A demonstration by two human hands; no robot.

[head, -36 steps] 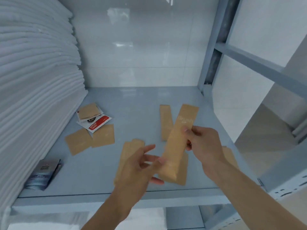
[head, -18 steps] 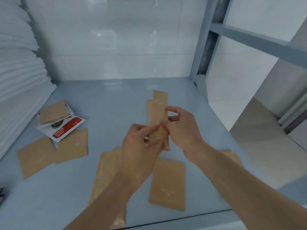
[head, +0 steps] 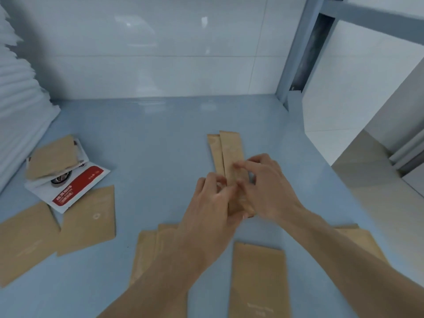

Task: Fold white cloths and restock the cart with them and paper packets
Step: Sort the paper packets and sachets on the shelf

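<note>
Lying between both hands [head: 238, 193]: long paper packet [head: 232, 154], fingertips touching.

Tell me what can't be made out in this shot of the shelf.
Head view only:
- Near end of the narrow packet: hidden by left hand and right hand.
- Fingertips: motion-blurred, so grip unclear.
- Print on the red-and-white sachet: too small.
- White cloth stack: cut off at the left edge.

Left grip [head: 212, 200], right grip [head: 267, 182]: bare; forearms unsleeved.
</note>
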